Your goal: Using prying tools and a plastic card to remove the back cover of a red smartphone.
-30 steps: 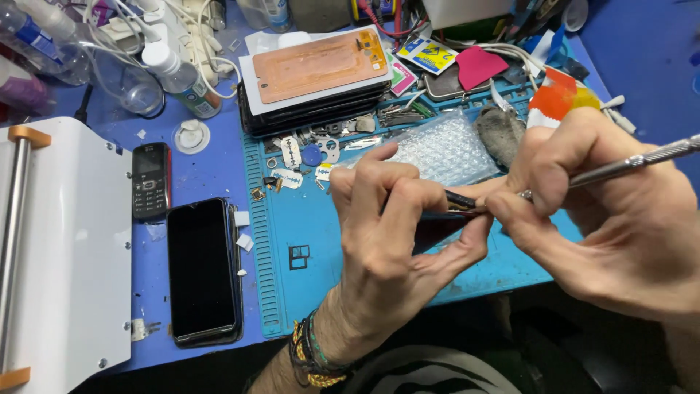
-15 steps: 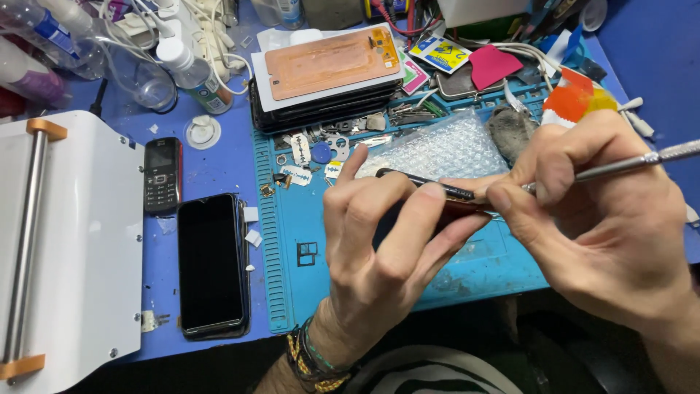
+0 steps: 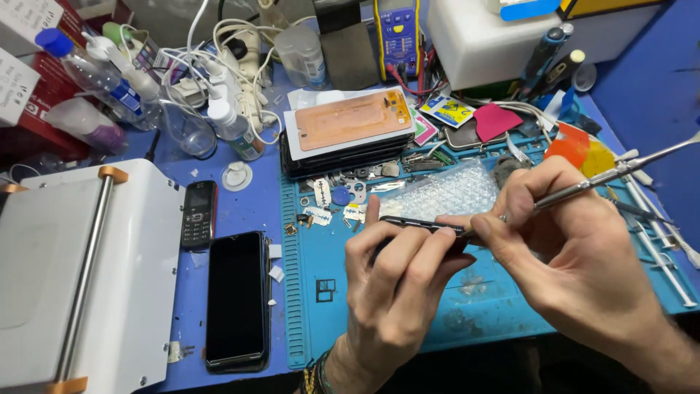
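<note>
Phone frame point(image 3: 419, 225), thin and dark, sits edge-up in the centre of the frame, above the blue work mat point(image 3: 408, 321). The left hand point(image 3: 397, 292) keeps it raised so the edge faces the tool; its fingers are closed tight on the frame from both sides. The right hand point(image 3: 583, 255) is clamped on a metal pry tool point(image 3: 605, 177), held like a pen, and the tip touches the right end of the frame. Just behind lies a piece of bubble wrap point(image 3: 445, 195). In the lower left, 1 black smartphone point(image 3: 235, 299) lies flat beside a white machine point(image 3: 73, 277), and a small keypad phone point(image 3: 197, 214) lies above it.
</note>
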